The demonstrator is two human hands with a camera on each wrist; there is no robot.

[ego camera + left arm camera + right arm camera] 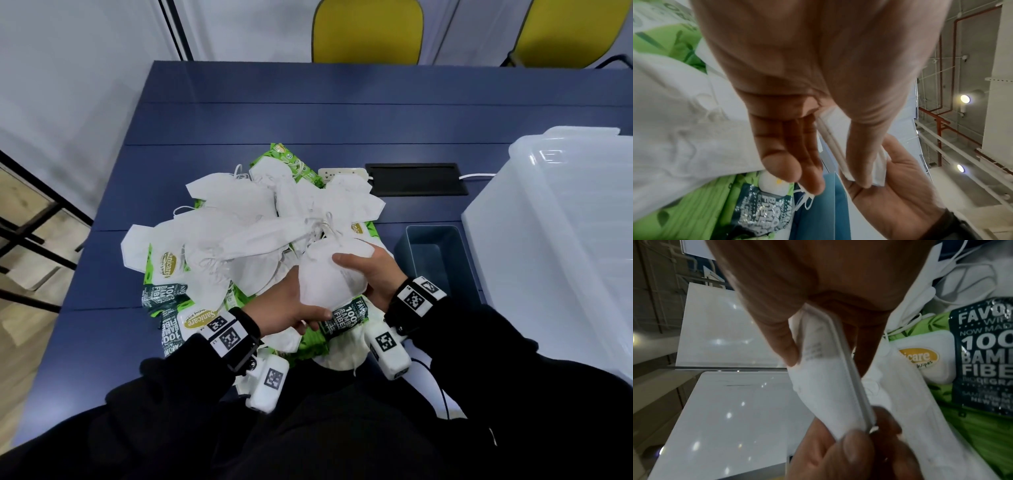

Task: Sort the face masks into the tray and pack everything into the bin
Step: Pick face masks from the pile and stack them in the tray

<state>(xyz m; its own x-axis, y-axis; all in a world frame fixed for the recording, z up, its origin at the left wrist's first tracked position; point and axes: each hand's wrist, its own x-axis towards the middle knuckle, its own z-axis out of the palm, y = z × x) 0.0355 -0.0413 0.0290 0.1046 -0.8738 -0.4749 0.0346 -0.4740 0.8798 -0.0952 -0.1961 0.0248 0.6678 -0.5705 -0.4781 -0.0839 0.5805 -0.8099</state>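
Both hands are seen gripping one folded white face mask (330, 274) above the near edge of the heap: the left hand (291, 308) pinches its near-left corner between thumb and fingers, and the right hand (371, 274) is curled round its right side, thumb laid across the top. The mask is of soft, matte non-woven fabric, rounded like a shell and creased flat. More white masks (246, 219) with thin elastic loops are piled loosely over glossy green wipes packets (164, 270) on the blue table (308, 113). A small blue-grey rectangular tray (435, 253) stands just right of the pile, with a large translucent plastic bin (555, 240) at its right. From the right wrist camera the mask's stitched folded edge (851, 369) and faint grey print are shown, which the head view does not resolve. From the left wrist camera the left fingers (789, 159) are seen straight under the mask, with the right palm (900, 191) beyond.
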